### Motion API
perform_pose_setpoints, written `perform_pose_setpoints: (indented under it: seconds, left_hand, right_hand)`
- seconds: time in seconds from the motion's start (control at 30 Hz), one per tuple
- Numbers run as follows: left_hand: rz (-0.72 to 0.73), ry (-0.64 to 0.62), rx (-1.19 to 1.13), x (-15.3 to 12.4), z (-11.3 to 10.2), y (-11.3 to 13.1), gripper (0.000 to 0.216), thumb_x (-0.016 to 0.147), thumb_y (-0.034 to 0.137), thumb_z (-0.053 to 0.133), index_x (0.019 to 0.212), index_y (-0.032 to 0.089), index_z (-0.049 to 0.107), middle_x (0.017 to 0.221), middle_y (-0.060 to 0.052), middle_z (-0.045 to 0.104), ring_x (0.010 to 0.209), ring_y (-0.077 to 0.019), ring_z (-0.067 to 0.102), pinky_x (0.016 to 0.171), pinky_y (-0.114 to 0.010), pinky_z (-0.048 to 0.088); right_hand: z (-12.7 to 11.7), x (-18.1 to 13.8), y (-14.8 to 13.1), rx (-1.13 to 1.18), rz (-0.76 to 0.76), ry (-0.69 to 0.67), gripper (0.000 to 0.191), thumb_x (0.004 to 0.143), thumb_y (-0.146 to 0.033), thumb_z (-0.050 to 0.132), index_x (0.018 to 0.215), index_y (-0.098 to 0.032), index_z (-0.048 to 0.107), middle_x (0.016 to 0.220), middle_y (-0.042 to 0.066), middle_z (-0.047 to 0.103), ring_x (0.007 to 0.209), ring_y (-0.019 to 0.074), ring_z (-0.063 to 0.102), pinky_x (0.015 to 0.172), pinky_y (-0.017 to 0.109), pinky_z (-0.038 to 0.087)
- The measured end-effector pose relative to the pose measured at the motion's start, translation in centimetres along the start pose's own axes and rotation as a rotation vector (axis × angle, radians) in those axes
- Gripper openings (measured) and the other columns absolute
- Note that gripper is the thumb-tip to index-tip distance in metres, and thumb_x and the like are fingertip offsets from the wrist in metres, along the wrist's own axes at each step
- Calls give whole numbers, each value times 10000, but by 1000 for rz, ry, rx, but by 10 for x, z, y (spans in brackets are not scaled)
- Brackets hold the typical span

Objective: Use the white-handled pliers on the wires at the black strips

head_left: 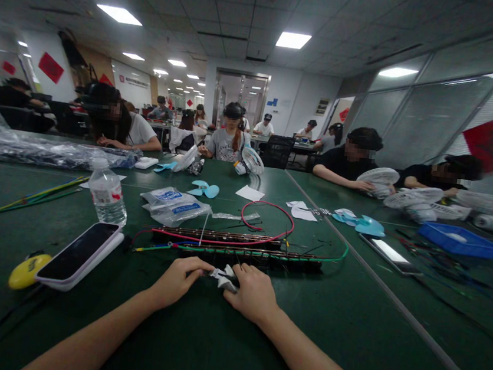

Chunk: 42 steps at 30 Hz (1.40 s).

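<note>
If my left hand [177, 284] and right hand [255, 295] pull apart too sharply, the white scrap [225, 280] between them could tear, since I seem to have only a little of it pinched on the left. A slip might also send my knuckles into the black strips [299, 266] lying just beyond my fingers, and that could drag the red wire [222, 242] or the green wire [327, 260] out of place. My left fingertips are closed on one end of the scrap; my right thumb and fingers grip the other. It is at or just above the bench [192, 345], on the near side of the strips. It looks thin, crumpled and whitish, with folded corners sticking out. Whether it's paper or plastic, I can't tell.
</note>
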<state>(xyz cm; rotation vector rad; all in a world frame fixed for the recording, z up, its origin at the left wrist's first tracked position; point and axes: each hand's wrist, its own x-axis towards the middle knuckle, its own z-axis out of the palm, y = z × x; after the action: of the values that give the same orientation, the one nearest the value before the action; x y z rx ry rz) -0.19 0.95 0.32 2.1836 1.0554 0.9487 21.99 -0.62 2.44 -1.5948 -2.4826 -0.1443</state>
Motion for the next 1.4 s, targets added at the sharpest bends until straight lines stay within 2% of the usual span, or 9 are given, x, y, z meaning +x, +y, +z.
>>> perform_pose_setpoints:
  seconds: [0.4, 0.83, 1.4]
  left_hand:
    - [10, 13, -3, 0, 0, 0, 298, 877, 122, 468, 1057, 222, 683, 1013, -37, 707, 930, -183, 640, 850, -302, 495]
    - [22, 50, 40, -1, 3, -5, 324, 860, 124, 477, 1122, 214, 644, 1119, -44, 683, 1026, -202, 627, 939, -359, 479]
    - [34, 69, 66, -3, 4, -7, 343, 863, 124, 473, 1158, 221, 618, 1145, -41, 669, 1045, -199, 619, 953, -370, 477]
  right_hand:
    - [-3, 0, 0, 3, 8, -31, 287, 760, -421, 571, 939, -198, 585, 928, 65, 628, 841, 215, 567, 681, 289, 385]
    - [1, 0, 2, 1, -46, 54, 400, 737, -416, 585, 1060, -183, 547, 1012, 79, 562, 945, 238, 478, 827, 347, 326]
    - [-3, 0, 2, 9, -65, 50, 424, 726, -426, 600, 1072, -189, 540, 1047, 85, 533, 975, 246, 444, 833, 343, 319]
